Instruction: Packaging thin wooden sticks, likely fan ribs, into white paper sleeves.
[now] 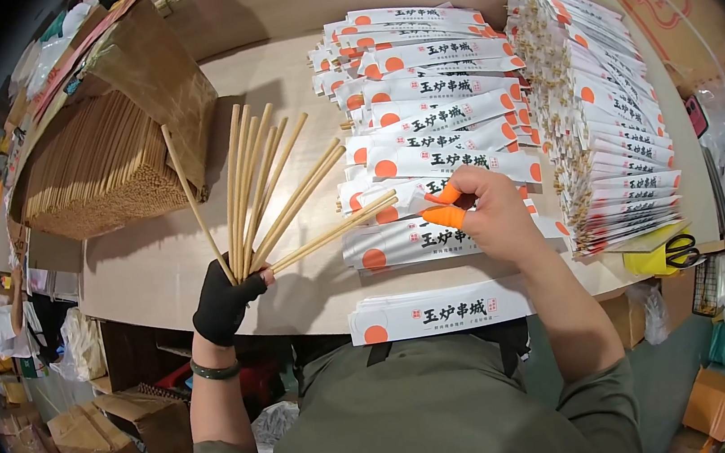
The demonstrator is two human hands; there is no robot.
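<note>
My left hand (228, 299), in a black fingerless glove, is closed round the lower ends of several wooden chopsticks (271, 179). They fan upward and to the right, and one pair (336, 230) leans out over the sleeves. Orange covers sit on the thumb and forefinger of my right hand (489, 209). These two fingertips are a little apart, just right of that pair's tips, with nothing visible between them. Beneath them lies a spread of white paper sleeves (435, 118) with orange dots. A flat stack of sleeves (445, 311) rests at the table's near edge.
At left, a cardboard box (147, 58) on its side holds packed chopsticks (97, 168). A tall pile of filled sleeves (608, 124) stands at right. Black-handled scissors (680, 251) lie by the right edge. A raised board borders the table's far side. Another person (4, 316) is at far left.
</note>
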